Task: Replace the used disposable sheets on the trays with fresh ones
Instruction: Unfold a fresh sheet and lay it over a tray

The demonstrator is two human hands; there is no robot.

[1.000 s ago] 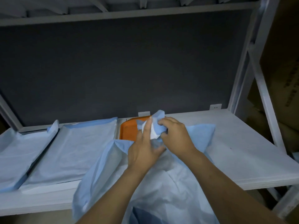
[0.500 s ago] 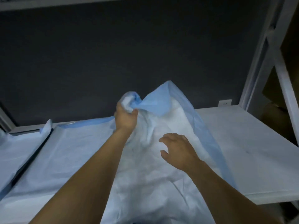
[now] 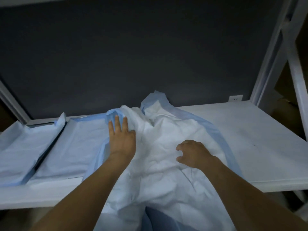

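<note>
Sheet, white with a pale blue border, lay crumpled across the middle of the white shelf. Its near part spilled over the shelf's front edge toward six o'clock. Its far end was bunched into a peak at twelve o'clock, against the dark back panel.

The left hand lay flat on the sheet's ten o'clock side, fingers straight and close together, pressing the fabric down. Its fingertips touched a folded-over blue corner. The right hand rested on the sheet at about four o'clock from the left one, well apart from it. Its knuckles were raised and its fingers bent like a claw, with their tips on the fabric. Whether they had gathered any of it could not be told. Both forearms were bare and reached in from six o'clock.

At nine o'clock from the sheet sat a covered tray under a smooth blue cover, its right edge touching the crumpled border. Further toward nine o'clock was a second covered tray, with a dark gap between the two. The shelf ran on toward three o'clock. A white frame post rose at two o'clock, and a small white socket plate sat near its foot, by the back panel.
</note>
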